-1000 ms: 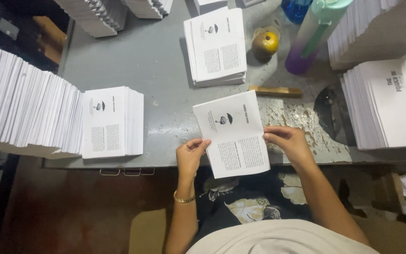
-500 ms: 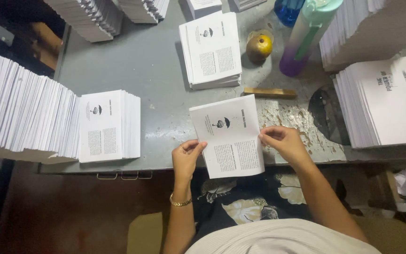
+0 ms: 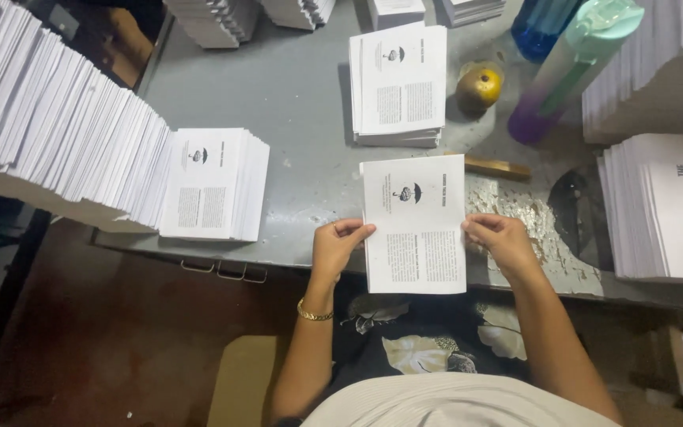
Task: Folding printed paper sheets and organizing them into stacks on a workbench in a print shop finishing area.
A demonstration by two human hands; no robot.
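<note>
Paper first: you have a white printed leaflet with a small dark emblem and blocks of text (image 3: pixel 414 224) pinched between both hands at the near edge of the grey metal table (image 3: pixel 294 103). Your left hand (image 3: pixel 335 247) grips its left margin, fingers curled over the edge; your right hand (image 3: pixel 501 241) closes on the right margin at much the same height. The sheet's long axis runs away from you, top end out over the table, bottom end hanging past the table edge toward your lap. Both hands sit level, neither nearer. Straight ahead along that axis lies a low stack of the same white leaflets (image 3: pixel 398 83), near but apart. Off to your left sits another white leaflet stack (image 3: pixel 213 183), well apart. A thin wooden stick (image 3: pixel 496 168) lies just beside the sheet's top right corner.
</note>
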